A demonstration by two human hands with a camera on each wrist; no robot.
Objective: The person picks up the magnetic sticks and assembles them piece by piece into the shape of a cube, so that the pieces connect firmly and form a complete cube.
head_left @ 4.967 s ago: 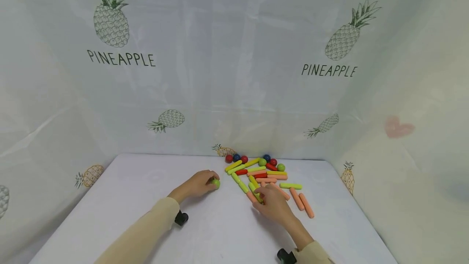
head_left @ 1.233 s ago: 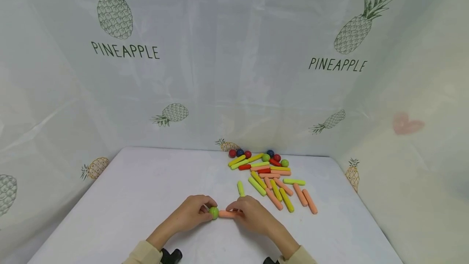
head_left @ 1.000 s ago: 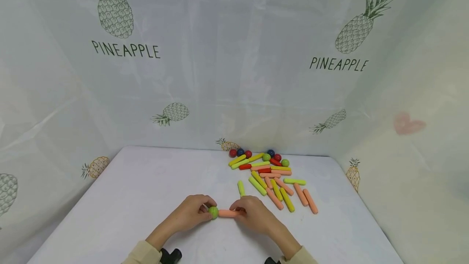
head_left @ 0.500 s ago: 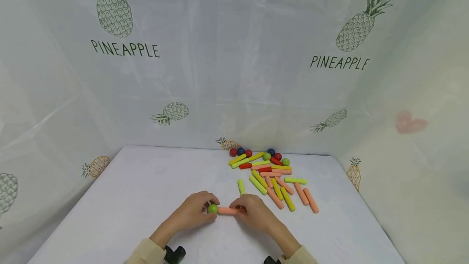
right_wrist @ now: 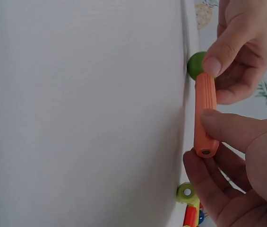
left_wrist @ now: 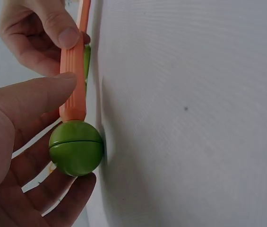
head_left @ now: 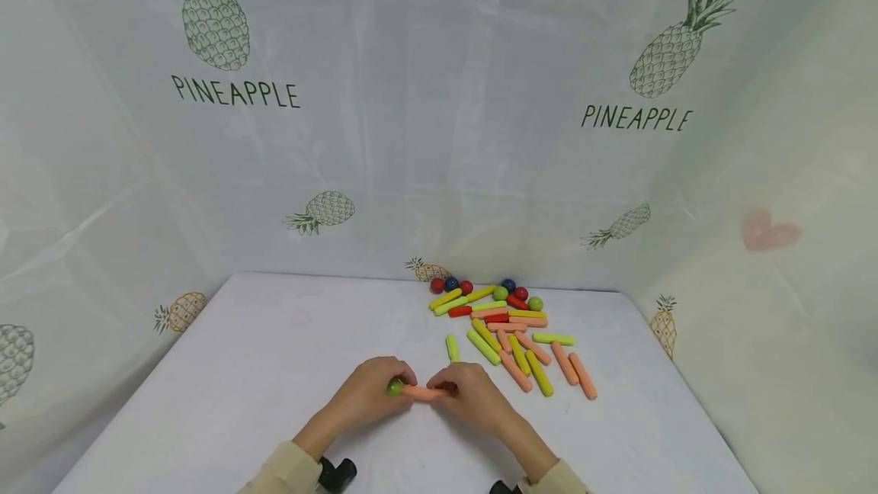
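Near the front middle of the table, my left hand [head_left: 365, 396] and right hand [head_left: 478, 400] both hold one orange magnetic rod [head_left: 424, 393]. A green ball [left_wrist: 76, 149] touches the rod's left end. In the left wrist view my left thumb lies on the ribbed rod just past the ball, with the fingers curled below. The right wrist view has my right thumb and fingers pinching the other end, which shows a dark round insert. Just beyond my right hand lies a light green rod [head_left: 453, 348], its near end hidden in the head view.
Several orange, yellow, green and red rods lie in a loose pile, including a yellow rod [head_left: 539, 373] and an orange rod [head_left: 583, 376]. Red, blue and green balls, among them a blue ball [head_left: 508, 285], sit at the back edge. A printed curtain [head_left: 439, 136] hangs behind the white table [head_left: 295, 326].
My left hand has carried the green ball from the left to the front and has shifted its grip onto the rod. My right hand has brought the orange rod out of the pile; ball and rod now touch.
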